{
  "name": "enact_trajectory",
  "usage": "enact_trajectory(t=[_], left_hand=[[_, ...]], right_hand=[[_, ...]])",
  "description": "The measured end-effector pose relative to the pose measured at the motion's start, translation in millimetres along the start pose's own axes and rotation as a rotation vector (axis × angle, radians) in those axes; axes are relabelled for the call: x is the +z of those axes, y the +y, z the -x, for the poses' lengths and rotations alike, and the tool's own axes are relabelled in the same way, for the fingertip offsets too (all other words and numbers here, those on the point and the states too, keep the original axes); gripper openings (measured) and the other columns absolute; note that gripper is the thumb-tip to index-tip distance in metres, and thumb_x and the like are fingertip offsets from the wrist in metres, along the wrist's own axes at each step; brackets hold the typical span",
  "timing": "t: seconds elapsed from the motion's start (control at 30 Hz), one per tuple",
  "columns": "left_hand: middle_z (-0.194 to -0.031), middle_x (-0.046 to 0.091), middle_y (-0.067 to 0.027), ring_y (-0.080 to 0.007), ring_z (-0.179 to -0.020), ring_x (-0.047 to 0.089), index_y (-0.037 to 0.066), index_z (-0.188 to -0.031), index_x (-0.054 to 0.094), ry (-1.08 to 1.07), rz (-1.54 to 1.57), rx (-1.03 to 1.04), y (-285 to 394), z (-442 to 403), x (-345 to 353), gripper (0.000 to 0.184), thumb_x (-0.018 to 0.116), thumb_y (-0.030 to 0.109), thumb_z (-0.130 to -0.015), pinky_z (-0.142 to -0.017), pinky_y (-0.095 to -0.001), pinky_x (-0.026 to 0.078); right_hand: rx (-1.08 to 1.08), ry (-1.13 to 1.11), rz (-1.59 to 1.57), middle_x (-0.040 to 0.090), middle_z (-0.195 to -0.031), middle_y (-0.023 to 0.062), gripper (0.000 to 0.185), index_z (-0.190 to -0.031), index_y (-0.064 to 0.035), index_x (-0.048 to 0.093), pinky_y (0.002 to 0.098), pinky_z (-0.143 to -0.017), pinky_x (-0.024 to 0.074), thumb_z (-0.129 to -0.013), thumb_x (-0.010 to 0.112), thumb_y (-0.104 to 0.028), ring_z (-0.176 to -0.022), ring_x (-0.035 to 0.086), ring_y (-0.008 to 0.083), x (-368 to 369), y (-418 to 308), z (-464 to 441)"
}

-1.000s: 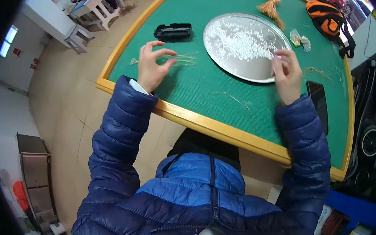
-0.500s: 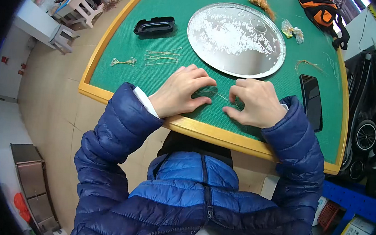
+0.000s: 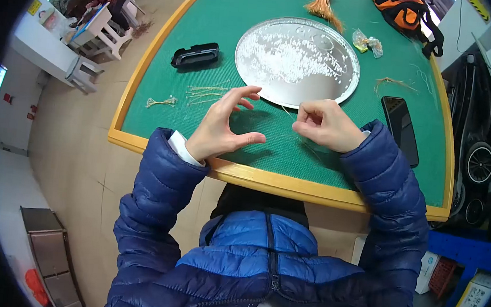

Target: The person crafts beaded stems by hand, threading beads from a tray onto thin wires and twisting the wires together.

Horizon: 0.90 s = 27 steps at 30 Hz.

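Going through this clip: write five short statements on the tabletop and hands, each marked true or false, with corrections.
1. The phone lies to the right of the tray in the picture. True.
2. Nothing lies on the tray. False: small white pieces are spread over it.
3. The left hand has its thumb and fingers apart. True.
4. The right hand's fingers are spread wide. False: the right hand has them curled in.
5. The black container stands on the tray. False: the black container rests on the green tabletop.
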<state>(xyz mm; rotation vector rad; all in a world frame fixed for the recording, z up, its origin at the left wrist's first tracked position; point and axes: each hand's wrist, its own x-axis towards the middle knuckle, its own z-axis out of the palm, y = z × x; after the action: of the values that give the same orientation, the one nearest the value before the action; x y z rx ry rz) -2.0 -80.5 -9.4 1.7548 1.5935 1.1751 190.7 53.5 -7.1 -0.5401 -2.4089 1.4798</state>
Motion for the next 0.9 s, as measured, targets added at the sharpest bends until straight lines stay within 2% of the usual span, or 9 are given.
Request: enact_trajectory(t=[0.2,0.33,0.4,0.43,0.5,0.53,0.7,0.83,0.9], left_hand=[[-0.103,0.055,-0.0106,-0.0193,-0.089,0.053,0.001,-0.116,0.047,0.347,-0.15,0.234,2,-9,-6,0.057,0.072,0.018,-0.068,-0.08,-0.028,0.043],[-0.104,0.055,-0.0128,-0.0188,-0.093,0.052,0.0,-0.113,0.05,0.196,0.482,-0.093,28,-28,-13,0.041,0.061,0.021,-0.08,-0.085,-0.0278,0.04],[-0.097,0.057,-0.0128,-0.0174,-0.09,0.053,-0.002,-0.108,0.053,0.103,0.656,-0.096,40,-50,6,0.029,0.052,0.018,-0.087,-0.083,-0.0269,0.041],[-0.097,0.057,-0.0128,-0.0174,-0.09,0.053,-0.002,-0.108,0.053,0.099,0.659,-0.076,45,-59,17,0.029,0.052,0.018,-0.087,-0.083,-0.0269,0.041],[-0.09,0.058,-0.0116,-0.0163,-0.086,0.054,-0.004,-0.105,0.054,0.074,0.571,-0.039,49,-75,37,0.028,0.049,0.017,-0.088,-0.081,-0.0258,0.043],[-0.09,0.058,-0.0116,-0.0163,-0.086,0.054,-0.004,-0.105,0.054,0.068,0.582,-0.018,48,-80,41,0.028,0.049,0.017,-0.088,-0.081,-0.0258,0.043],[-0.087,0.058,-0.0101,-0.0152,-0.084,0.055,-0.002,-0.104,0.055,0.11,0.718,-0.096,30,-93,46,0.024,0.048,0.014,-0.088,-0.078,-0.0243,0.044],[-0.084,0.057,-0.0091,-0.0147,-0.082,0.055,0.0,-0.103,0.055,-0.027,1.039,-0.194,22,-91,33,0.019,0.051,0.009,-0.086,-0.08,-0.0249,0.044],[-0.083,0.057,-0.0088,-0.0146,-0.082,0.055,0.0,-0.102,0.055,-0.06,1.075,-0.209,14,-92,28,0.019,0.051,0.009,-0.087,-0.08,-0.025,0.044]], right_hand=[[-0.001,0.022,-0.418,0.048,-0.057,-0.0014,0.01,-0.065,-0.0024,0.055,0.0171,-0.046,0.0326,-0.073,0.06,-0.003,-0.049,0.037,0.0051,-4,-7,-3],[-0.173,0.45,-0.335,0.049,-0.059,-0.0028,0.009,-0.068,-0.0026,0.055,0.0167,-0.045,0.0313,-0.076,0.059,-0.002,-0.049,0.037,0.0041,0,-8,-3],[-0.166,0.564,-0.111,0.05,-0.06,-0.0012,0.006,-0.069,-0.0032,0.055,0.0196,-0.044,0.0326,-0.074,0.059,-0.001,-0.047,0.038,0.0068,1,-13,1],[-0.176,0.573,-0.095,0.05,-0.06,-0.0012,0.006,-0.069,-0.0032,0.055,0.0196,-0.044,0.0326,-0.074,0.059,-0.001,-0.047,0.038,0.0068,1,-12,1],[-0.289,0.679,0.255,0.051,-0.058,0.002,0.006,-0.069,-0.0038,0.055,0.0235,-0.043,0.0348,-0.071,0.059,-0.001,-0.045,0.04,0.0116,3,-6,0],[-0.292,0.709,0.289,0.051,-0.057,0.0035,0.006,-0.069,-0.0038,0.055,0.025,-0.043,0.0355,-0.07,0.06,-0.001,-0.044,0.041,0.0138,5,-6,-1],[-0.406,0.765,0.452,0.053,-0.057,0.0054,0.007,-0.067,-0.0032,0.054,0.0269,-0.043,0.0361,-0.068,0.061,-0.003,-0.042,0.042,0.0162,6,2,-9],[-0.157,0.676,0.199,0.052,-0.054,0.0044,0.006,-0.065,-0.0019,0.055,0.0253,-0.042,0.0341,-0.066,0.06,0.001,-0.041,0.039,0.0141,9,-1,-4],[-0.137,0.628,0.154,0.051,-0.054,0.0041,0.007,-0.064,-0.0016,0.054,0.0247,-0.041,0.0335,-0.066,0.06,0.002,-0.041,0.039,0.0134,10,1,-5]])
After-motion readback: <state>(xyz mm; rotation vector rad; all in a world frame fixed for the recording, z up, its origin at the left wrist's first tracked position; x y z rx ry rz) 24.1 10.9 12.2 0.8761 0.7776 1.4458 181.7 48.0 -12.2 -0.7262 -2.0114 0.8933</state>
